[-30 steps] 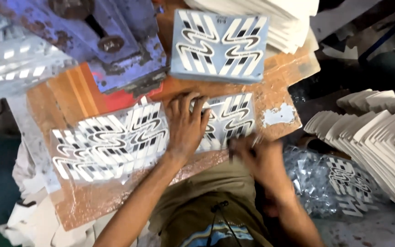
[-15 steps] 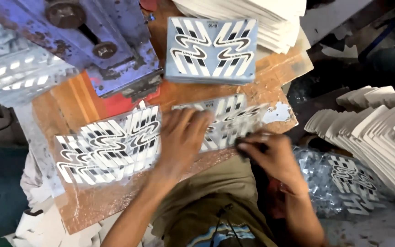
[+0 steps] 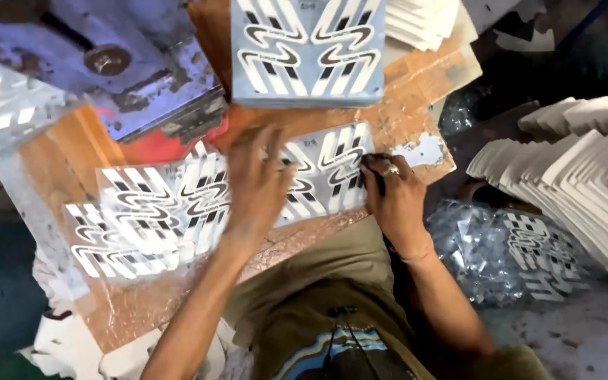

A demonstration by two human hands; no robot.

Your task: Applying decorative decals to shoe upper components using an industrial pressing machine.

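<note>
patterned sheet [image 3: 318, 176] at frame centre on the table [image 3: 416, 112], long axis left-right, slightly tilted | left hand [image 3: 258, 186] spread flat on it | right hand [image 3: 392, 193] pinching its right edge

two hands [image 3: 321, 193], three patterned sheets [image 3: 307, 46]

Glossy clear plastic film [image 3: 156, 225], rough worn wooden board [image 3: 142, 309], scuffed painted metal press [image 3: 107, 70], matt white card stacks [image 3: 585, 183].
</note>
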